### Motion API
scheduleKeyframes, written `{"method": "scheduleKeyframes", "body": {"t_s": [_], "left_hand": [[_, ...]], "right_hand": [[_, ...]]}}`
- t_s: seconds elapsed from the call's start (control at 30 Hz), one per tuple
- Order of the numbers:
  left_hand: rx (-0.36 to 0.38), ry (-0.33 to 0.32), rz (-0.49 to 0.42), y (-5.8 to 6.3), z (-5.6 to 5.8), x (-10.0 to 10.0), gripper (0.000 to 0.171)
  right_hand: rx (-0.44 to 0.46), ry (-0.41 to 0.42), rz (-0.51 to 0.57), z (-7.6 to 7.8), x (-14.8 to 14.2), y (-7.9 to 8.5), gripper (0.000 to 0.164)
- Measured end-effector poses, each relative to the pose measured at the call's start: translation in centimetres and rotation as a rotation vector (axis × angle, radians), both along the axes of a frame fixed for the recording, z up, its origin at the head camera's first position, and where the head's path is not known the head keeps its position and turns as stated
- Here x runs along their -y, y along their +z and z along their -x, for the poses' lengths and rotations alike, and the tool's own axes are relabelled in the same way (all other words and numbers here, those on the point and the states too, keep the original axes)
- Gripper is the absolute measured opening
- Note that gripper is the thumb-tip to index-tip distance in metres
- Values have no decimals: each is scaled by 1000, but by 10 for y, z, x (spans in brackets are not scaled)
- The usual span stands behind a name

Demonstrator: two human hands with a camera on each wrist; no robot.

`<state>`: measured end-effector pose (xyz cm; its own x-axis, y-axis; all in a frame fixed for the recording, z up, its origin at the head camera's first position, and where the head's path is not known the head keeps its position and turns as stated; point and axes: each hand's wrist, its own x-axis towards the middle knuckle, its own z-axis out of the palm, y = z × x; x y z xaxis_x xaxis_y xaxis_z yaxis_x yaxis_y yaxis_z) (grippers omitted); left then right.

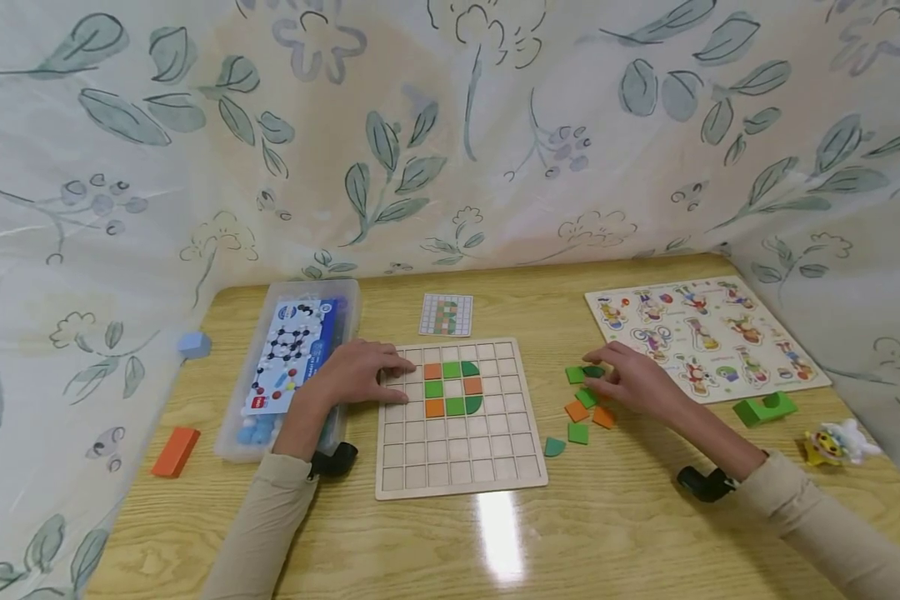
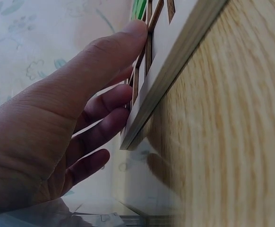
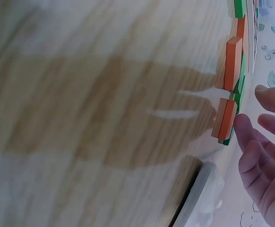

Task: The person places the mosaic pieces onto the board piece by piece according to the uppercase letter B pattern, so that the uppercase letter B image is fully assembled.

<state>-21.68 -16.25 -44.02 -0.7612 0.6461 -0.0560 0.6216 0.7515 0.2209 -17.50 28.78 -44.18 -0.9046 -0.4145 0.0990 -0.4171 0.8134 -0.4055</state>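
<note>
A wooden grid board [image 1: 461, 450] lies on the table, with orange, green and dark green tiles set in a ring around one bare cell. My left hand [image 1: 360, 372] rests at the board's upper left edge, thumb and fingertips over its border; in the left wrist view the thumb [image 2: 104, 54] touches the grid. To the right of the board are loose tiles, among them an orange square [image 1: 577, 411], a green square [image 1: 578, 433] and a rounded green piece [image 1: 555, 447]. Over this group hovers my right hand [image 1: 630, 382], its fingertips spread at a dark green piece [image 1: 592, 372].
Behind the board lies a small pattern card [image 1: 446, 315]. A clear plastic box [image 1: 228, 446] stands left, near an orange block [image 1: 176, 452] and a blue block [image 1: 194, 344]. At right are a picture puzzle board [image 1: 675, 333], a green block [image 1: 765, 409] and a small toy figure [image 1: 832, 443].
</note>
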Motion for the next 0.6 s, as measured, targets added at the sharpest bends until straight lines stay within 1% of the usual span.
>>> {"method": "scheduleKeyframes", "body": {"t_s": [0.07,0.17,0.27,0.37,0.47,0.6], "left_hand": [[-2,1,0,0,0,0,51],[-2,1,-3,0,0,1,51],[-5,0,-5,0,0,1,51],[-9,-4,-9,0,0,1,51],[-13,-6,-12,-1,0,0,51],[-12,0,-4,0,-1,0,51]], "right_hand": [[-1,12,3,2,2,0,30],[-31,50,-10,4,6,-1,26],[-73,95,-62,7,10,-1,20],[-88,133,-117,10,15,-1,14],[-79,157,-141,12,18,0,11],[-44,177,-128,14,19,4,10]]}}
